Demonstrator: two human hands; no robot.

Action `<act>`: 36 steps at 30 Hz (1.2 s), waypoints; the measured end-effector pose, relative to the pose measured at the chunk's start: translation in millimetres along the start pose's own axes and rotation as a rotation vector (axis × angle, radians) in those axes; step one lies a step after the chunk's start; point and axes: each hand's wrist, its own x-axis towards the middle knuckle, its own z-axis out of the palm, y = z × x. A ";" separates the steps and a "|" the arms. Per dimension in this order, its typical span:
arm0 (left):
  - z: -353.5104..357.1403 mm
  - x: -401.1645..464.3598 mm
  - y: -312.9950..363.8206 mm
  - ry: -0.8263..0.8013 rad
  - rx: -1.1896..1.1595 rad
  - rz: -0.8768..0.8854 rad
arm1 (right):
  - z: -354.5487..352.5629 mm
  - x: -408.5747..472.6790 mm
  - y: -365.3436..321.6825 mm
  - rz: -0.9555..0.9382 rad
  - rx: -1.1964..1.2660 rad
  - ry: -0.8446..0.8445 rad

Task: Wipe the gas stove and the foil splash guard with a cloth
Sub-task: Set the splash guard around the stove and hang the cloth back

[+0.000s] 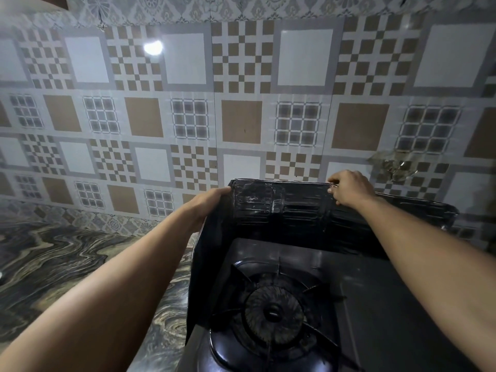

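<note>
Head view: the dark, crinkled foil splash guard (281,208) stands along the far and left sides of the black gas stove (349,304) on the swirl-patterned stone counter (53,264). Your left hand (212,202) grips its far-left corner. Your right hand (349,187) pinches the top edge, farther right. No cloth visible.

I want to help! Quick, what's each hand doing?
Left hand: closed on the splash guard corner.
Right hand: pinching the splash guard's top edge.
</note>
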 end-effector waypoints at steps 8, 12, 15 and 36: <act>-15.0 -19.3 0.0 -0.100 -0.045 -0.015 | -4.4 -13.0 -16.5 -0.022 -0.036 0.003; -25.3 -26.6 -3.5 -0.052 -0.019 -0.009 | -6.4 -26.8 -31.8 -0.055 -0.002 -0.024; -32.0 -28.7 -7.6 -0.011 -0.022 -0.022 | -6.4 -38.9 -42.9 -0.080 0.015 -0.045; -76.8 -55.2 -54.2 0.052 -0.025 -0.008 | -2.5 -129.0 -91.5 -0.081 0.028 -0.137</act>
